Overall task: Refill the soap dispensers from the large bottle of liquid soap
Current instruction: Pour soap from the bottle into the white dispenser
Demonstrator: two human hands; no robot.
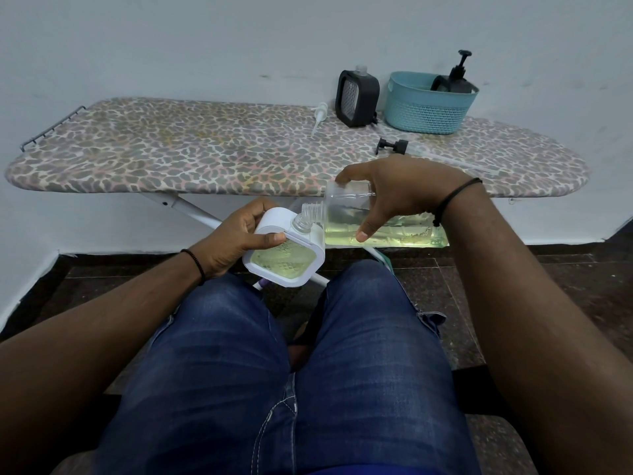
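Two hands work above the lap of a seated person in blue jeans (274, 371). Left hand (236, 240) grips a white soap dispenser (286, 253), thumb on its front edge, fingers wrapped behind; its pump is off, clear threaded neck open, body tilted toward the camera. Yellow-green soap shows through its clear textured face. Right hand (394, 197) grasps the large clear bottle (376, 221) from above, thumb on the near side, fingers over the far side. Bottle lies nearly horizontal, cap off, its threaded mouth just above and touching or almost touching the dispenser neck; cannot tell which. Yellow-green liquid sits along the bottle's lower side. No visible stream between the mouths. Both wrists carry a thin black band.

Behind, an ironing board (205, 152) with a leopard-print cover stands against a pale wall. On its right part: a black dispenser (358, 97) upright with pump removed, a white pump head (320, 116) lying just left of it, a black pump head (392, 146) with a clear tube lying nearer the front edge. A teal basket (424, 111) stands right of the black dispenser and holds another black dispenser (459, 80) with its pump on. Floor is dark tile.
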